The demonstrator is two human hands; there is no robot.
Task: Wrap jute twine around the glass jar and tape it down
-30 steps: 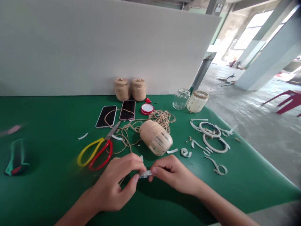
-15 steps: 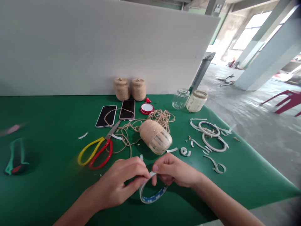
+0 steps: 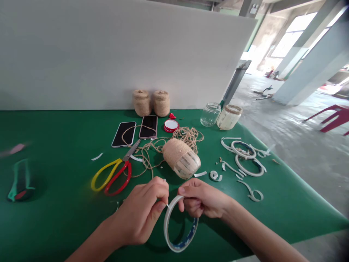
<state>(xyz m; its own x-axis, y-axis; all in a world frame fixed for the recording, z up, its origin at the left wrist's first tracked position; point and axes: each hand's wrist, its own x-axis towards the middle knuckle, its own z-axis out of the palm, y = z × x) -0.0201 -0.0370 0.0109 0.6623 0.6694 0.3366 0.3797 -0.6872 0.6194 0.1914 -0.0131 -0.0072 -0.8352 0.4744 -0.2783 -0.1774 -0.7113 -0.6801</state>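
Turned upright, tape ring [image 3: 166, 223] hangs below grip: left hand [image 3: 141, 214], right hand [image 3: 203, 198] pinch it.

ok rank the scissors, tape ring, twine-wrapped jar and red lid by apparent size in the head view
1. scissors
2. tape ring and twine-wrapped jar: about alike, and the ring is nearer the camera
3. red lid

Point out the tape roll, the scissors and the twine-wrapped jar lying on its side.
tape roll [image 3: 165, 225], head view, ring's left rim.
scissors [image 3: 125, 164], head view, red handle near pivot.
twine-wrapped jar [image 3: 174, 151], head view, twine-covered part.
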